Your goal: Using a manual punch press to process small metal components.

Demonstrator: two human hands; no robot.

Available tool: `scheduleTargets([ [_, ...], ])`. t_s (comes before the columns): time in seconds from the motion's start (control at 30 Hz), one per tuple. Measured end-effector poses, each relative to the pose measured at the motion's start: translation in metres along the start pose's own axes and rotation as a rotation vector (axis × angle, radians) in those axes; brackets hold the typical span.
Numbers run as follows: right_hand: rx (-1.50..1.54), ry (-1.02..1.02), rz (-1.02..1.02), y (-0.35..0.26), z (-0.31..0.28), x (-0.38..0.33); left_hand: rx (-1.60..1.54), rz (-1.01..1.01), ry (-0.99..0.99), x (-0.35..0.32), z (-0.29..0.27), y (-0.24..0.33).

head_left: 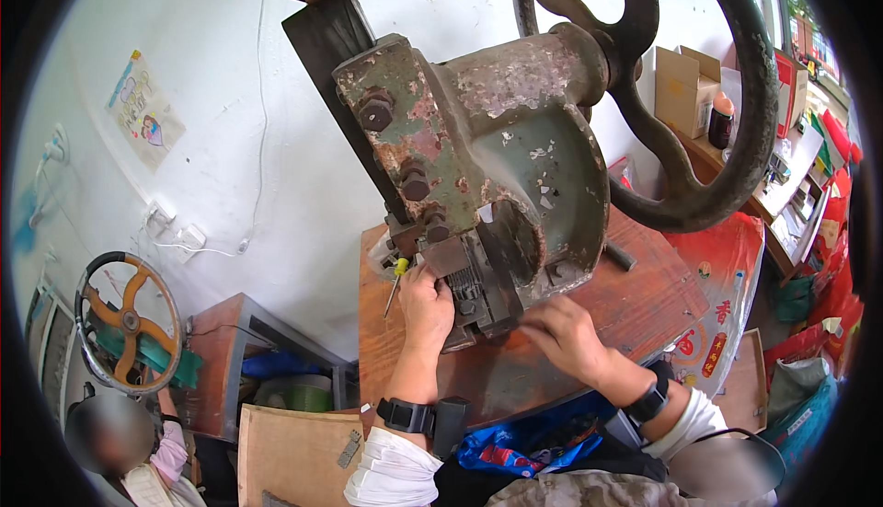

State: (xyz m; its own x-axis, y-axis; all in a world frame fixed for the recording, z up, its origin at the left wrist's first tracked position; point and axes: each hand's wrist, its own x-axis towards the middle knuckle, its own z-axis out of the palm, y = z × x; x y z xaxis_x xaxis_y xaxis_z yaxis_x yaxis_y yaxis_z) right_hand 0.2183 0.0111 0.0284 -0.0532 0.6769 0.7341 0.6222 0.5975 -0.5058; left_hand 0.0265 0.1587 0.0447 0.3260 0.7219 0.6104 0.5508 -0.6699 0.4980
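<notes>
You work at a paint-chipped green hand press [515,84] that stands on a reddish-brown wooden table [648,300], its lower metal tooling [463,282] toward the front edge, nearer the left corner. Your left hand [427,312] bends its fingers against that tooling's left side; whether they are clamped on a small part, you cannot tell from this view. Your right hand [563,330] sits just off the tooling's right side above the table, fingers curled close together, and whether anything is pinched there also cannot be told. A yellow-handled screwdriver [401,268] stands beside your left hand, between the tooling and the table's left edge. The press's heavy handwheel [760,84] reaches out above the right corner.

Writing shows in several places: large red characters on the plastic sheet [727,272] beyond the table's right edge, print on a blue packet [515,447] below the front edge, and hand-drawn lettering on a coloured drawing [145,111] on the white wall. To your left, another person [166,456] sits near an orange-spoked wheel [131,321].
</notes>
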Motion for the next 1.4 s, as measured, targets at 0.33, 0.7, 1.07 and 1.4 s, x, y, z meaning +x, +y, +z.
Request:
scheduleTargets([
  [0.33,-0.160,0.043,0.231,0.004,0.030,0.077,-0.231,-0.091,-0.047,-0.001,-0.004,0.003],
  [0.7,-0.355,0.056,0.260,-0.018,0.046,0.087,-0.274,-0.136,-0.056,-0.001,0.000,-0.003],
  [1.07,-0.144,0.008,0.242,0.001,0.039,0.083,-0.060,-0.141,-0.079,-0.008,-0.001,0.004],
  [1.4,-0.623,0.185,-0.555,-0.087,-0.118,0.117,-0.103,-0.186,-0.078,-0.015,-0.014,0.002],
])
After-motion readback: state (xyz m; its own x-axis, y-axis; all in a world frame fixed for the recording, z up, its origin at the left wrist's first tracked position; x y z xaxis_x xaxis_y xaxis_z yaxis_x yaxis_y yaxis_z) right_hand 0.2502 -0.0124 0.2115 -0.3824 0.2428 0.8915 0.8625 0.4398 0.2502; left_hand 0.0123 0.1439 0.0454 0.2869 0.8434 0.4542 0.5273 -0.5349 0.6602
